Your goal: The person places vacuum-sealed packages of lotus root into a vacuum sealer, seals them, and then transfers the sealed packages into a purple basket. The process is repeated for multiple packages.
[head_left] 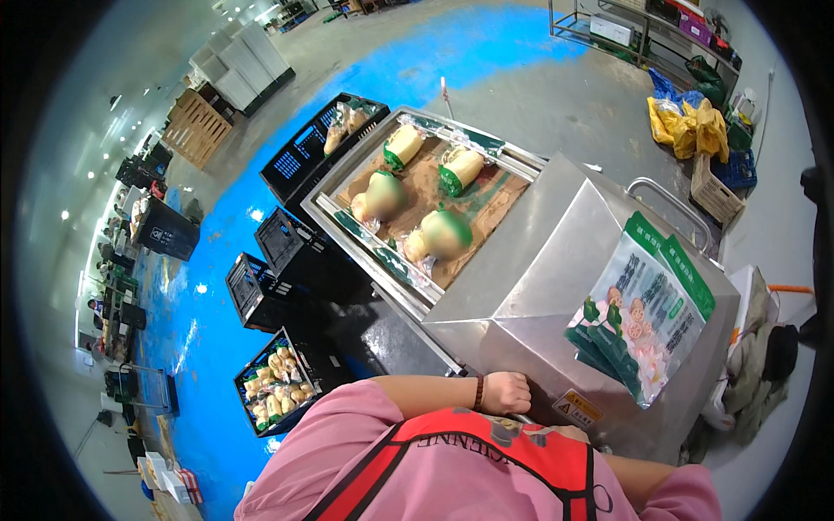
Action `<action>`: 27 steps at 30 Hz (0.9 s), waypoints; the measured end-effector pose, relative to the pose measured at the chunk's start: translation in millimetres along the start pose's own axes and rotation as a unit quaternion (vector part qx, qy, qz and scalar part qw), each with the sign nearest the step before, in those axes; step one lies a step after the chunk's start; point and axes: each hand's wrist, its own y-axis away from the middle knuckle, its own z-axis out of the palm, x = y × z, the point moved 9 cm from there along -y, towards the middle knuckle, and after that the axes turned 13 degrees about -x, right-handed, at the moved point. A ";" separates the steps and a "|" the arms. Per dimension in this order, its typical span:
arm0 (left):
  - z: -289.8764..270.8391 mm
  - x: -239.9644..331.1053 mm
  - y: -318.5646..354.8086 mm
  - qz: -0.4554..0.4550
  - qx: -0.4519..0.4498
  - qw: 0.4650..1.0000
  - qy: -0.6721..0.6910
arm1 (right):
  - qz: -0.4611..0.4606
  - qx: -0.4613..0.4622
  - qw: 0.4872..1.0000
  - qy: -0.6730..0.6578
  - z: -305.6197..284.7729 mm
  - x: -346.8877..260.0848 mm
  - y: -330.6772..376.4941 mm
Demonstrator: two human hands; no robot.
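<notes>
Left hand [506, 392] resting as a loose fist, fingers curled together on nothing, against the near edge of the steel sealing machine [556, 286], seemingly for steadying. Right hand hidden below the chest; cannot tell its fingers. Four bagged vegetables [445, 233] lying spaced apart on the machine's far tray [347, 227], spare printed bags [643, 313] stacked right, within reach.

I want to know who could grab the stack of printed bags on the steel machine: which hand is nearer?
Probably the right hand, barely visible just below the bags; the left hand rests on the machine farther left.
</notes>
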 end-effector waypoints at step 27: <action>-118.1 -362.6 364.7 -0.476 -0.157 0.828 0.253 | 0.441 0.043 0.881 0.167 -22.4 -25.5 23.3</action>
